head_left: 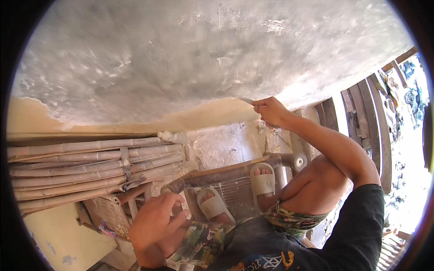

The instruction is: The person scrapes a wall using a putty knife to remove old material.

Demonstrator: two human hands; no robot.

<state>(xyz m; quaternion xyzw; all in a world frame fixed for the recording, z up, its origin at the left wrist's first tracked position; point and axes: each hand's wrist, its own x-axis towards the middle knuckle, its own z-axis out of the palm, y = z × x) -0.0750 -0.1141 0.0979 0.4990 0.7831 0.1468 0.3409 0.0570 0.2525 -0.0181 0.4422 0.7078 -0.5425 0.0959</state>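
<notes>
Grey wall [149,58]: A mottled, rough-looking coating fills the upper part of the view, marked by pale scuffs and streaks.
Yellow band [194,114]: A smoother strip runs below the grey, the border between them ragged at far left.
Right hand [274,113]: A bare arm reaches up to the wall, fingers clenched around a flat-bladed tool [245,100] whose handle is mostly hidden in the grip.
Blade: The tool points left at the border of grey and yellow, right of the view's centre; whether its tip touches the surface cannot be told.
Left hand [158,217]: Fingers released and loosely bent, it is poised in front of the left leg; contact with the leg is unclear.
Footing: Two beige sandals [215,207] are planted on a slatted stand [235,192] with a rounded front rail, the feet apart and the right knee bent outward.
Clothing: A black shirt [352,221] is worn with patterned shorts [201,241].
Bamboo poles [86,156]: A bundle lies at left beneath the wall, bound by a strap [125,159].
Wooden boards [359,110]: Weathered lengths line the right side, beside glaring daylight.
</notes>
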